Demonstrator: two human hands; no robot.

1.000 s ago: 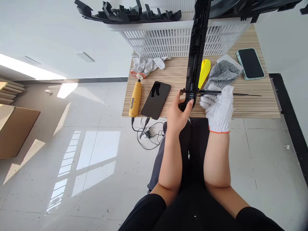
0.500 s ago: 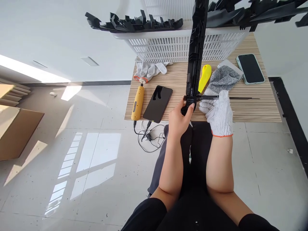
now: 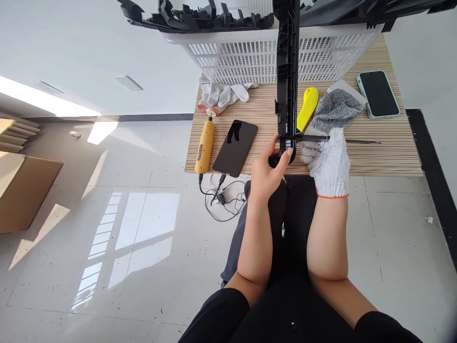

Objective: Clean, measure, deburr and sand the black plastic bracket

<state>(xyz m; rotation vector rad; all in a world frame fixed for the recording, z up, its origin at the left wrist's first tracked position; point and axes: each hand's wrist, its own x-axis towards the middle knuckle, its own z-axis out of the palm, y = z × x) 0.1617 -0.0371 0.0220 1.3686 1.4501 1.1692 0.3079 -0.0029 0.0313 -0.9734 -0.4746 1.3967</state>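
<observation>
My bare left hand point(image 3: 268, 169) is closed around the near end of a long black plastic trim piece point(image 3: 286, 76), thumb on its right side. The piece points away from me, its far end running past the top of the view. My right hand point(image 3: 330, 155), in a white knit glove with an orange cuff edge, is closed on a thin black tool point(image 3: 316, 138) lying crosswise. One end of this tool meets the trim piece just above my left thumb; its narrow other end sticks out to the right. I cannot tell its exact kind.
A white slatted basket point(image 3: 243, 35) holding black plastic parts stands at the back of the striped table point(image 3: 385, 159). On the table lie a yellow-handled tool point(image 3: 307, 108), a grey cloth or glove point(image 3: 337, 110), two phones point(image 3: 235, 147), a corded yellow tool point(image 3: 204, 147) and spare gloves point(image 3: 224, 95).
The view has shifted slightly, with the table and basket higher in it. The trim piece's far part has swung a little left. Both hands keep their holds.
</observation>
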